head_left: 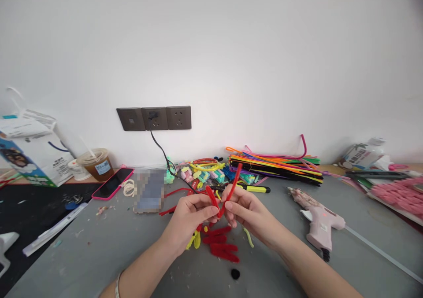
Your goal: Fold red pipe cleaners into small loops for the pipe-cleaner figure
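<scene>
Between my two hands is a red pipe cleaner (235,180), bent into a V with both ends pointing up. My left hand (194,210) pinches it near the bend on the left side. The thumb and fingers of my right hand (246,205) grip its longer right arm. Just below the hands, several folded red pipe cleaner pieces (223,247) lie on the grey mat, beside yellow pipe cleaner loops (197,240). A black pompom (235,274) sits closer to me. Some red strands (170,210) stick out left of my left hand.
A pink glue gun (322,225) with a clear stick lies right. Behind are bundled colourful pipe cleaners (277,168) and a yellow cutter (259,189). Left stand a drink cup (97,166), a pink-edged phone (114,183), a second phone (150,192) and a carton (42,152). A black cable (160,146) hangs from the socket.
</scene>
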Available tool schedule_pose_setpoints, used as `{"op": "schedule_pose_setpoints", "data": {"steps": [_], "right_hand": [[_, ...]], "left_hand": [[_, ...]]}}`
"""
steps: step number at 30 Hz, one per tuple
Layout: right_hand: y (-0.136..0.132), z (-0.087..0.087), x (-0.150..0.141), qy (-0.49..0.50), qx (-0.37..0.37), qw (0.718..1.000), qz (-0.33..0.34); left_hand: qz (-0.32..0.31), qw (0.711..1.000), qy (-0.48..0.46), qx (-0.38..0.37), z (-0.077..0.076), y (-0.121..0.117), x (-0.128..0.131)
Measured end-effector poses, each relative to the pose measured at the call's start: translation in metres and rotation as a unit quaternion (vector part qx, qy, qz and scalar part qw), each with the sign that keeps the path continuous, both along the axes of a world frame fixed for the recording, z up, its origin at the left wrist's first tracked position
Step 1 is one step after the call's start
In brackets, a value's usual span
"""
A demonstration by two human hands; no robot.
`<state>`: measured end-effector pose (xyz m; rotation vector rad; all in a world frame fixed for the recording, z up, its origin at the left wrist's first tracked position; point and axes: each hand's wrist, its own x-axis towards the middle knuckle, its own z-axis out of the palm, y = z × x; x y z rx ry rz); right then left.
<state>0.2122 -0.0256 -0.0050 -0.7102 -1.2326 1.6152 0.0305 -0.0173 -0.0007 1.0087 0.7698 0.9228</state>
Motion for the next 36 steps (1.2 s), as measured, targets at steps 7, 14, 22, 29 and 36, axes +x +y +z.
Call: {"op": "schedule_pose_setpoints", "data": {"steps": [7,14,22,29,36], "right_hand": [[-0.003,0.007,0.0,0.016,0.052,0.998,0.04],[-0.002,0.005,0.003,0.01,0.054,0.998,0.023],[-0.002,0.002,-0.002,-0.013,0.032,0.999,-0.035],[0.0,-0.007,-0.011,0.005,0.032,0.992,-0.119],[0.001,-0.008,-0.013,-0.003,0.066,0.987,-0.149]], "left_hand": [[-0.077,0.997,-0.028,-0.013,0.01,-0.006,0.0],[-0.108,0.994,-0.002,-0.027,0.014,-0.003,-0.003],[-0.103,0.993,0.061,-0.011,0.015,-0.001,-0.011],[-0.019,0.997,0.054,0.051,0.004,-0.003,-0.005],[0.061,0.972,0.146,0.175,-0.002,-0.002,-0.006]]}}
